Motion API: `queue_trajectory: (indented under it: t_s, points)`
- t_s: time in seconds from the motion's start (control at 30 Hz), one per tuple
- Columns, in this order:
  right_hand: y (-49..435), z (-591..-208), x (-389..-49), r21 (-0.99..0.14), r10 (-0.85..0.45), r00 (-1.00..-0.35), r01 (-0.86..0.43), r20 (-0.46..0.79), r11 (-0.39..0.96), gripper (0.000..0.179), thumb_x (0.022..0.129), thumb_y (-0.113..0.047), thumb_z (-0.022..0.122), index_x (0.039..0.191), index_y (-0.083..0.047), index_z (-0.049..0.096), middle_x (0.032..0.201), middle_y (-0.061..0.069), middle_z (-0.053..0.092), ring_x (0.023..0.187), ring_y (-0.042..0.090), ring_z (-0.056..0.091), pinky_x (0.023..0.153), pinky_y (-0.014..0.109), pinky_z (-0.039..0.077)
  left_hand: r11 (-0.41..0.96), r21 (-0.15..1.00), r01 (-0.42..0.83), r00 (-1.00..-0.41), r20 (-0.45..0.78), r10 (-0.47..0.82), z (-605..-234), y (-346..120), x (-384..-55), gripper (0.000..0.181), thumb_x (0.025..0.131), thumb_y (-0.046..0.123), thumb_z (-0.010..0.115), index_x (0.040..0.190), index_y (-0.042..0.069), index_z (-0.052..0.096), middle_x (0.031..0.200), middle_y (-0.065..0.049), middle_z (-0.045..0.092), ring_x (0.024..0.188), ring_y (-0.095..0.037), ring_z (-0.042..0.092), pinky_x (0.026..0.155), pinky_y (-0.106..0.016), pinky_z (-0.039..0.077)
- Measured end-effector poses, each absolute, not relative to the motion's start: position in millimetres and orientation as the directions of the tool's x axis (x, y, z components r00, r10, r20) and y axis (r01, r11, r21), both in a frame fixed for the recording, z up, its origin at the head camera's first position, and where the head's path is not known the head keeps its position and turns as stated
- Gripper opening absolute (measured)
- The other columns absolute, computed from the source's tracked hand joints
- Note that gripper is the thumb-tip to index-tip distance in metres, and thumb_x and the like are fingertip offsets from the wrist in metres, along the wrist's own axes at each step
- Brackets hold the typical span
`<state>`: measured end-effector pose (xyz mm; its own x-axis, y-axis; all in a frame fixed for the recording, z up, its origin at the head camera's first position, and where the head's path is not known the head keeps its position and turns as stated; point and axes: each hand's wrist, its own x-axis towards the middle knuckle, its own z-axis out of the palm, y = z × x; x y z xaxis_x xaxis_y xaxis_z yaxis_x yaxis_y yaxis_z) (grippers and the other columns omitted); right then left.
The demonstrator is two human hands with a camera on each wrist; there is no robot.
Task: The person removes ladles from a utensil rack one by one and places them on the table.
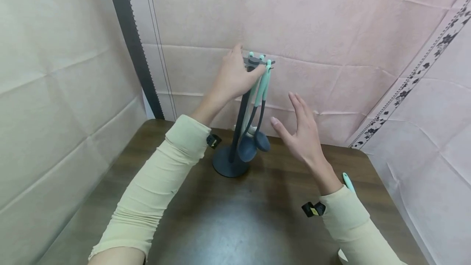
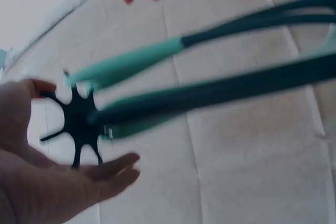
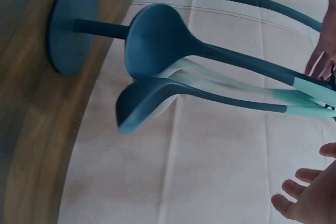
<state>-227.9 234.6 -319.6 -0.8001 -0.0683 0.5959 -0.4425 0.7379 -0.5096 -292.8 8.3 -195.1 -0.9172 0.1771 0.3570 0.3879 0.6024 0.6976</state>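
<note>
Cloth hangings [image 1: 294, 19]: creased and pale; we follow a black band down to the desk's far left corner and a printed floral border to its far right one.
Desk [image 1: 232, 224]: dark brown wood grain, with glare in the middle.
Rack [image 1: 239, 126]: upright near the far edge, a little nearer the left corner; a round base, a post and a ring of hooks.
Left hand [image 1: 233, 76]: thumb and fingers spread wide around the hooks; we cannot tell whether it grips them.
Right hand [image 1: 304, 134]: raised beside the rack, fingers extended and parted, holding nothing.
Round spoon [image 3: 157, 40], ladle [image 3: 147, 100]: dark blue with teal handles, hanging from the rack above the desk.
Pale utensil [image 3: 210, 81]: hanging behind those two.
Teal handle [image 1: 348, 182]: lying near the right edge, partly behind a sleeve [image 1: 349, 212].
Wrist cameras [image 1: 309, 209]: black, with yellow patches too small for us to read.
</note>
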Motion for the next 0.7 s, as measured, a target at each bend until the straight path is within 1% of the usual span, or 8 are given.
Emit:
queue_trajectory:
  t_s: [0.13,0.23,0.37,0.43,0.5,0.6,0.7]
  points:
    - [229,-313,-229,-0.512,-0.061,-0.767,-0.482,0.639,0.711,0.078,0.097,-0.056,0.067,0.164,-0.031,0.039,0.159,0.007,0.047,0.141,0.029,0.047,0.109,0.06,0.043,0.552,0.721,0.419,-0.908,0.338,0.249,-195,-8,-302,0.089,0.098,0.049,0.065,0.169,0.013,0.024,0.17,-0.003,0.036,0.151,-0.02,0.042,0.119,-0.038,0.039]
    - [225,-306,-229,-0.519,-0.054,-0.739,-0.521,0.672,0.678,0.074,0.097,-0.052,0.068,0.161,-0.026,0.044,0.147,0.008,0.056,0.129,0.026,0.057,0.1,0.053,0.052,0.55,0.715,0.432,-0.901,0.325,0.286,-195,-16,-306,0.088,0.099,0.052,0.065,0.169,0.016,0.025,0.17,0.001,0.036,0.152,-0.017,0.041,0.121,-0.038,0.036]
    - [216,-295,-227,-0.525,-0.037,-0.696,-0.574,0.717,0.628,0.07,0.096,-0.046,0.07,0.159,-0.026,0.047,0.14,0.006,0.062,0.123,0.023,0.062,0.095,0.051,0.056,0.59,0.686,0.426,-0.905,0.312,0.29,-195,-19,-308,0.09,0.098,0.061,0.06,0.17,0.02,0.024,0.171,0.003,0.034,0.155,-0.018,0.035,0.123,-0.044,0.032]
    - [210,-289,-226,-0.524,-0.029,-0.672,-0.604,0.74,0.601,0.068,0.096,-0.044,0.071,0.158,-0.027,0.048,0.138,0.005,0.064,0.121,0.022,0.063,0.094,0.049,0.057,0.62,0.667,0.413,-0.91,0.309,0.275,-195,-17,-306,0.092,0.098,0.068,0.056,0.17,0.022,0.023,0.171,0.005,0.034,0.156,-0.019,0.033,0.124,-0.047,0.031]
    - [205,-283,-226,-0.52,-0.021,-0.648,-0.63,0.762,0.577,0.067,0.096,-0.041,0.072,0.157,-0.028,0.049,0.136,0.003,0.065,0.12,0.021,0.064,0.093,0.048,0.058,0.648,0.647,0.402,-0.915,0.314,0.253,-194,-14,-304,0.091,0.097,0.073,0.051,0.17,0.024,0.024,0.17,0.005,0.034,0.155,-0.019,0.034,0.123,-0.049,0.031]
    - [197,-275,-227,-0.52,-0.009,-0.622,-0.663,0.783,0.539,0.067,0.095,-0.035,0.074,0.157,-0.024,0.05,0.134,0.004,0.066,0.117,0.021,0.066,0.09,0.048,0.059,0.69,0.606,0.395,-0.914,0.335,0.229,-193,-8,-300,0.088,0.099,0.072,0.048,0.169,0.023,0.027,0.168,0.003,0.038,0.152,-0.019,0.037,0.125,-0.049,0.025]
    - [190,-269,-230,-0.525,0.001,-0.609,-0.682,0.793,0.509,0.07,0.094,-0.031,0.075,0.158,-0.02,0.048,0.133,0.006,0.067,0.116,0.022,0.067,0.089,0.047,0.06,0.727,0.567,0.387,-0.914,0.343,0.219,-192,-4,-298,0.087,0.099,0.068,0.049,0.168,0.021,0.029,0.165,0.0,0.04,0.15,-0.019,0.039,0.127,-0.048,0.019]
